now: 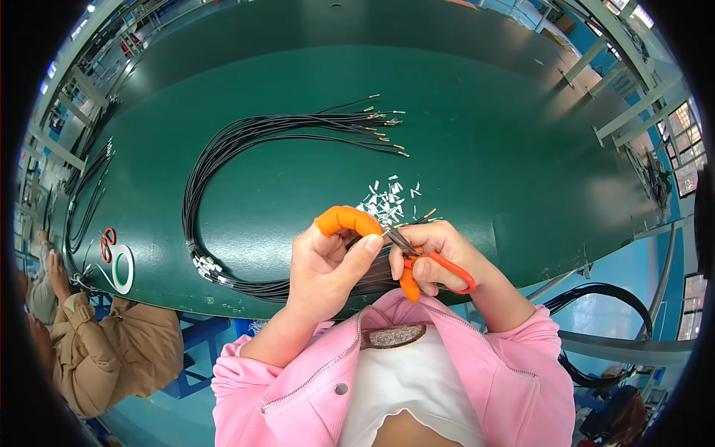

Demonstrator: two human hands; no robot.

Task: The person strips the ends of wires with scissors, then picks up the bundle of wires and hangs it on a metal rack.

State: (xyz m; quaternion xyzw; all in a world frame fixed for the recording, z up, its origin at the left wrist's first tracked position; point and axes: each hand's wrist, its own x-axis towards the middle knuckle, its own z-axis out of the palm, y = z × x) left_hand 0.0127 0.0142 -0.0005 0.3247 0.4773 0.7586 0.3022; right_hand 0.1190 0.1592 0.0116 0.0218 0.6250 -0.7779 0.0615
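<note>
My left hand (322, 264), an orange cover on its index finger, pinches a thin cable end between thumb and index finger; most of it is hidden by the fingers. Scissors (456, 274) with red-orange handles are gripped in my right hand (439, 246), which also has an orange finger cover. Their blades meet the pinched tip just beside my left thumb. A long bundle of black cables (195, 171) curves over the table toward my hands, its far ends showing stripped, coloured wires. Small white scraps (383, 203) lie scattered just beyond my fingers.
The green table (477, 97) spreads out ahead. At the left stand a roll of white tape (130, 270) and another pair of red-handled scissors (110, 237). A person in a brown jacket (145, 346) sits at left. More black cables (625, 290) hang at right.
</note>
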